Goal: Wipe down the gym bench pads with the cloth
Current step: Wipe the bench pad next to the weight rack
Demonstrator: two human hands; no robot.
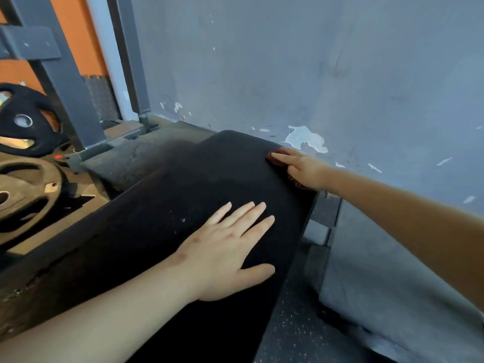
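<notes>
A long black bench pad (162,205) runs from the lower left up to the middle of the view. My left hand (227,247) lies flat on its top with the fingers spread and holds nothing. My right hand (303,169) reaches to the pad's far right corner and presses a dark reddish-brown cloth (275,159) against the pad's edge. Only a small part of the cloth shows around the fingers; the rest is hidden under the hand.
A grey-blue wall (314,74) with peeling paint stands close behind the bench. Black weight plates (23,121) lie at the left beside a grey steel rack post (65,82). Speckled rubber flooring (296,331) and a grey slab (379,271) lie to the right.
</notes>
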